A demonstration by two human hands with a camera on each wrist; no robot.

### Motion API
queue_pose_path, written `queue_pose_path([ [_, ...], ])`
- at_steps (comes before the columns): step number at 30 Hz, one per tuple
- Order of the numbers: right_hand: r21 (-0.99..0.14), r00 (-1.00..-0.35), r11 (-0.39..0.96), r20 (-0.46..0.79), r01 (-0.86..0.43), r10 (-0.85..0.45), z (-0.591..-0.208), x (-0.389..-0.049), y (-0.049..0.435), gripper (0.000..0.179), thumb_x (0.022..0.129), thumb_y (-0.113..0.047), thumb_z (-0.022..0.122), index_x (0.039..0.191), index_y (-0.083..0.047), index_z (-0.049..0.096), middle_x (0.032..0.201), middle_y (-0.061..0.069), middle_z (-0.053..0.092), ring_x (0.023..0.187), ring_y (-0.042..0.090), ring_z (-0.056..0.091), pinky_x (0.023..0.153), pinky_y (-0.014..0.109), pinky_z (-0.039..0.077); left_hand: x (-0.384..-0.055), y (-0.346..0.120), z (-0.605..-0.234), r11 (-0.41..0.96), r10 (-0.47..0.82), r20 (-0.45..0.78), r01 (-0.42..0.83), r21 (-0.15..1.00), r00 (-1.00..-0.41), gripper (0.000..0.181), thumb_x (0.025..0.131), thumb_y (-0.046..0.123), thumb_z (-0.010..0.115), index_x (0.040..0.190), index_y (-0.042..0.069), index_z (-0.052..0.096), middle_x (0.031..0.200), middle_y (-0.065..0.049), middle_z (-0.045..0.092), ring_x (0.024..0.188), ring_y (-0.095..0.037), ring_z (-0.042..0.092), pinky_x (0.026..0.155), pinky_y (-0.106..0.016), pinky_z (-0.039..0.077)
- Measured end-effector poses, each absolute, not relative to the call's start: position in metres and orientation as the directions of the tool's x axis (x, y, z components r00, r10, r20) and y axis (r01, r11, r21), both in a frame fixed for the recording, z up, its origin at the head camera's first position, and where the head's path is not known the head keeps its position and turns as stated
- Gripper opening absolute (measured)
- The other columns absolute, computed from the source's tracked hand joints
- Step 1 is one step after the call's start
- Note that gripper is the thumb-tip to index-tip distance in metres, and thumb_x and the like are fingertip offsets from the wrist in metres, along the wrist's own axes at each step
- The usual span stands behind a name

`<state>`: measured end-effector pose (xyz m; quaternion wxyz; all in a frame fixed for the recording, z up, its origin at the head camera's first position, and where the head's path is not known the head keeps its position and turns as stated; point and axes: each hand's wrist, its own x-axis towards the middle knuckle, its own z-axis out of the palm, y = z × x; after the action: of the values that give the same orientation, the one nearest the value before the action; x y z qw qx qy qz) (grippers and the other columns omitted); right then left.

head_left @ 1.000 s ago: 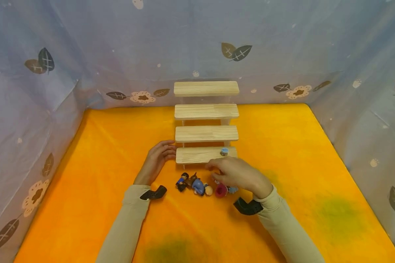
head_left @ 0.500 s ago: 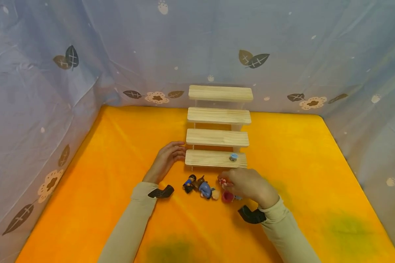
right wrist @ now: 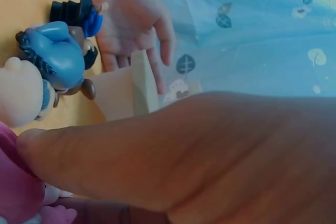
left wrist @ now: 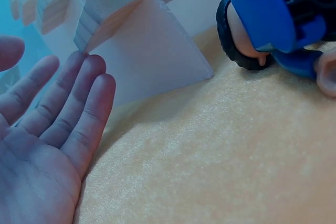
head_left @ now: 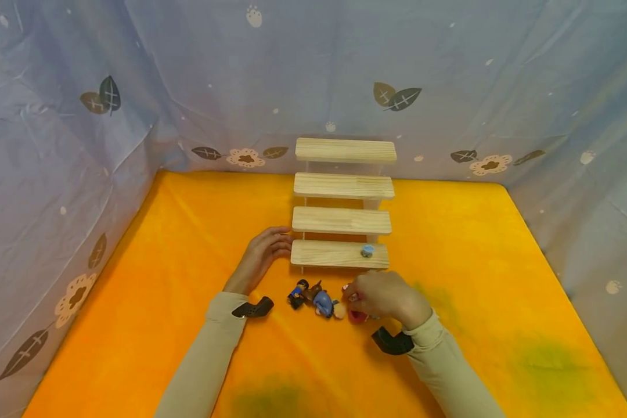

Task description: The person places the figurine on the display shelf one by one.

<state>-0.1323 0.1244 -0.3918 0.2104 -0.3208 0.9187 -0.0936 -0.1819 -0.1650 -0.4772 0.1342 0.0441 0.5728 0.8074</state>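
Observation:
My left hand [head_left: 258, 255] reaches to the left end of a stepped wooden shelf [head_left: 326, 255], fingers extended, fingertips at the lowest board's corner in the left wrist view. My right hand [head_left: 389, 296] bends down over toy figurines in front of the shelf. In the right wrist view its thumb lies against a pink figurine [right wrist: 18, 192], with fingers on the far side, pinching it; the palm hides much of it in the head view. Beside it lie a blue figurine [head_left: 323, 303] with a pale round head [head_left: 339, 310] and a black-haired figurine [head_left: 296, 293] in blue and black.
A small light-blue-topped figurine [head_left: 367, 251] stands on the right part of the lowest board. Above it rise several bare wooden boards. The orange cloth [head_left: 449, 232] covers the surface, and a patterned grey-blue curtain [head_left: 230, 69] closes off the back and sides.
My right hand has come down and closed in on the figurines near the pink one. The head view has shifted slightly. My left hand keeps its place at the shelf's end.

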Motion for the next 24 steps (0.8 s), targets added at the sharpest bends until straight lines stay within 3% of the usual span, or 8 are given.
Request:
queue_pose_path([
  [10,-0.344,-0.699,0.757,-0.298,-0.556,-0.650,-0.3969,-0.1340,0.1230,0.014,0.096,-0.021,0.068,0.104,-0.020,0.080,0.095,-0.003,0.075,0.068,0.004,0.055,0.065,0.029,0.053,-0.1818,-0.1646,-0.4773,-0.324,0.261,-0.076,-0.162,0.932,-0.962,0.042,0.110,0.028,0.044,0.140,-0.001,0.050,0.119,-0.009,0.062,0.100,-0.015,0.065,0.093,-0.029,0.056],
  [17,-0.388,-0.693,0.739,-0.280,-0.551,-0.664,-0.3992,-0.1360,0.1234,0.013,0.100,-0.020,0.064,0.101,-0.019,0.077,0.085,-0.005,0.065,0.065,0.003,0.051,0.064,0.026,0.048,-0.1824,-0.1645,-0.4764,-0.334,0.260,-0.077,-0.164,0.928,-0.963,0.040,0.109,0.027,0.046,0.139,0.000,0.052,0.118,-0.008,0.063,0.099,-0.015,0.066,0.091,-0.027,0.057],
  [24,-0.437,-0.675,0.696,-0.234,-0.569,-0.699,-0.4020,-0.1359,0.1207,0.017,0.099,-0.014,0.061,0.105,-0.015,0.077,0.099,-0.001,0.068,0.078,0.006,0.053,0.073,0.026,0.052,-0.1827,-0.1645,-0.4768,-0.332,0.262,-0.087,-0.174,0.927,-0.961,0.041,0.109,0.029,0.047,0.139,0.001,0.052,0.118,-0.008,0.064,0.099,-0.014,0.066,0.092,-0.028,0.057],
])
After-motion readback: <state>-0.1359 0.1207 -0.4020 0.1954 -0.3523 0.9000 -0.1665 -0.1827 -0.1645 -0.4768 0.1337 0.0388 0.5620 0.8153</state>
